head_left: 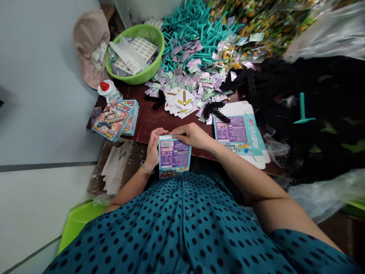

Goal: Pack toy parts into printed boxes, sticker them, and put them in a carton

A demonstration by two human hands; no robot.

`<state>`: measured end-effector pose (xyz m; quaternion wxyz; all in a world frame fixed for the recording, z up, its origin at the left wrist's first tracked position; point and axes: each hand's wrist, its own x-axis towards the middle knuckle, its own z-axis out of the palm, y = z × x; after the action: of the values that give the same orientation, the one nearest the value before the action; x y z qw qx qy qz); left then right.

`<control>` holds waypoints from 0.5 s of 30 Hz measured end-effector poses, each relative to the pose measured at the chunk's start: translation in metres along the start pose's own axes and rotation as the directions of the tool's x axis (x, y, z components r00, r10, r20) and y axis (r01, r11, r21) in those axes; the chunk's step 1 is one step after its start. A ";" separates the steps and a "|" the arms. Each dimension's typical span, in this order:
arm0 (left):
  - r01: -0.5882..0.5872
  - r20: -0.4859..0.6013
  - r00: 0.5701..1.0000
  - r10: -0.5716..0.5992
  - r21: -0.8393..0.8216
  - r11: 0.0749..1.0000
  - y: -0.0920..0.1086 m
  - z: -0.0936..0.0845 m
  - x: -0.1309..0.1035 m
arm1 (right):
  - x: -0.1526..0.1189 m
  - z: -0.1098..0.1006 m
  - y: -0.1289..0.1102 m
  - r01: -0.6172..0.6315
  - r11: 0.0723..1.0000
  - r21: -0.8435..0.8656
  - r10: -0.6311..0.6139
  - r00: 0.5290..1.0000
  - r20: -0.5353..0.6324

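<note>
Between my hands, close to my body at the table's front edge, is a small purple and teal cardboard box (175, 156) with a barcode and printed text facing me. My left hand (153, 149) grips the box along its left side, fingers reaching over the top corner. My right hand (192, 135) lies across the top edge, its bent fingertips pressed on the white top flap. What is inside the box is hidden. To the right lies an unfolded flat box (233, 130) of the same print, with a black studded plastic piece (215, 111) on its upper edge.
Finished-looking boxes (117, 118) are stacked at left, near a lidded cup (109, 89) and a green basket (133, 78) of sheets. Printed cards (180, 101), small sachets (199, 83) and teal sticks (189, 29) are heaped behind. Black pieces (330, 94) pile up at right.
</note>
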<state>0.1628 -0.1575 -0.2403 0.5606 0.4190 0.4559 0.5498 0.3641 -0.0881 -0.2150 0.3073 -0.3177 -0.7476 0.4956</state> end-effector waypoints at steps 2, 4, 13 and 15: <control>-0.091 -0.023 0.995 0.093 0.101 0.991 -0.001 -0.006 -0.001 | -0.005 -0.004 -0.003 0.076 0.995 0.069 -0.084 0.989 0.125; -0.172 -0.044 0.981 0.188 0.245 0.954 -0.001 -0.013 -0.002 | -0.015 -0.004 -0.001 0.110 0.990 0.087 -0.122 0.982 0.144; -0.222 -0.085 0.958 0.275 0.390 0.894 -0.014 -0.020 -0.021 | -0.059 0.053 0.037 0.018 0.987 0.159 0.043 0.927 -0.374; -0.244 -0.089 0.950 0.300 0.391 0.887 -0.010 -0.018 -0.018 | -0.054 0.055 0.035 0.025 0.975 0.219 0.059 0.928 -0.369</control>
<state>0.1484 -0.1762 -0.2535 0.3521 0.5367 0.5293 0.5548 0.3604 -0.1500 -0.2728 0.4728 -0.3766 -0.6133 0.5085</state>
